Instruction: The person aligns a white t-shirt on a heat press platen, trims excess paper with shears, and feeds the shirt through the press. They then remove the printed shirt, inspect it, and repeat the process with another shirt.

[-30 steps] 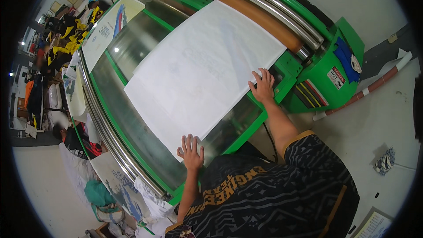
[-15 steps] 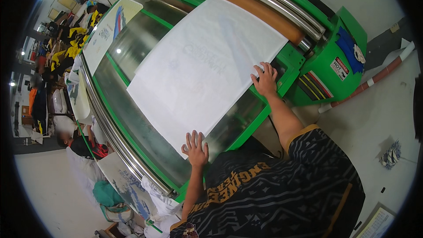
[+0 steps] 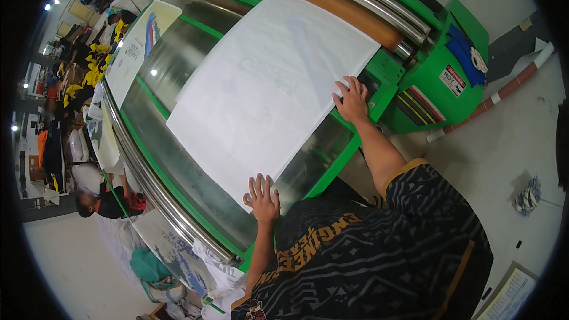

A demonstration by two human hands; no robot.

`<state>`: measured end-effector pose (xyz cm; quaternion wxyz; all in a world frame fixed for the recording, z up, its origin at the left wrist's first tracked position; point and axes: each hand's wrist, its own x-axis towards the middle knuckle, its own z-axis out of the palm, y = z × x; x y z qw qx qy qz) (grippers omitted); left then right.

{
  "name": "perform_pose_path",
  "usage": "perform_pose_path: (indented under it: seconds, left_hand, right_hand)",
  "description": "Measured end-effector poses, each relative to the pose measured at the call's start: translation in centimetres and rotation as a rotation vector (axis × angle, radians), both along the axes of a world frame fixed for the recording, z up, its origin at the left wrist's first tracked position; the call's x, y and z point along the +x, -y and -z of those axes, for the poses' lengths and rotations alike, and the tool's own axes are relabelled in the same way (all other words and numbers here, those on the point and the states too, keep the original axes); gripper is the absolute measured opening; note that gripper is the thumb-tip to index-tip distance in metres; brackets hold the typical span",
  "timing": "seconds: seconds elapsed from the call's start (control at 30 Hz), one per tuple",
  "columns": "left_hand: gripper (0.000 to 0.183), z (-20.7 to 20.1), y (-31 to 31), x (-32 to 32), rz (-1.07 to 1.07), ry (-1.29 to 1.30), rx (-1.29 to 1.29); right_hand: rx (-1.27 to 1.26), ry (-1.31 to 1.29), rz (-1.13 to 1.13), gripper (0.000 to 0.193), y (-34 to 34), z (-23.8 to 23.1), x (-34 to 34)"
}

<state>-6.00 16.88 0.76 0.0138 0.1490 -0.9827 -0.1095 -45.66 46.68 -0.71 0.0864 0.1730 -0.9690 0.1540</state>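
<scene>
A large white sheet (image 3: 261, 83) lies flat on the metal bed of a green-framed roller machine, with a faint print showing through it. Whether it is cloth or paper, I cannot tell. My left hand (image 3: 262, 199) rests on its near corner, fingers spread. Farther along the same edge, my right hand (image 3: 352, 102) lies with fingers apart, its fingertips on the sheet's right border. Neither hand grips anything. The sheet's far end reaches close to a brown roller (image 3: 332, 9).
Shiny metal rollers (image 3: 163, 184) run along the machine's left side, near a printed sheet (image 3: 133, 53). A green end housing (image 3: 444, 95) with a warning label stands at right, beside a long wrapped tube (image 3: 498, 95). Another person (image 3: 112, 198) is beyond the machine at left.
The whole view has shifted slightly, so the machine and sheet appear a little farther left. Both hands keep nearly the same places at the sheet's edge.
</scene>
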Motion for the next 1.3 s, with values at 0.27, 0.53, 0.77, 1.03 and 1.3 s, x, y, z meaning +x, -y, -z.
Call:
perform_pose_path:
  seconds: [0.27,0.53,0.77,1.03,1.3]
  left_hand:
    - [0.061,-0.08,0.15,-0.06,0.008,-0.003,0.018]
    - [0.061,-0.19,0.11,-0.14,0.000,0.006,0.035]
    - [0.061,-0.29,0.02,-0.22,0.003,0.013,0.027]
    - [0.063,-0.35,-0.06,-0.19,0.008,0.021,0.015]
    - [0.062,-0.21,0.04,-0.16,0.013,0.023,0.006]
  right_hand:
    - [-0.029,-0.003,-0.002,0.048,0.06,-0.06,-0.02]
    - [-0.036,-0.046,0.010,0.049,0.12,0.17,-0.10]
    - [-0.021,-0.039,0.030,0.050,0.18,0.20,-0.07]
    - [-0.027,-0.029,0.034,0.050,0.20,0.24,-0.08]
    - [-0.027,-0.028,0.029,0.050,0.17,0.40,-0.05]
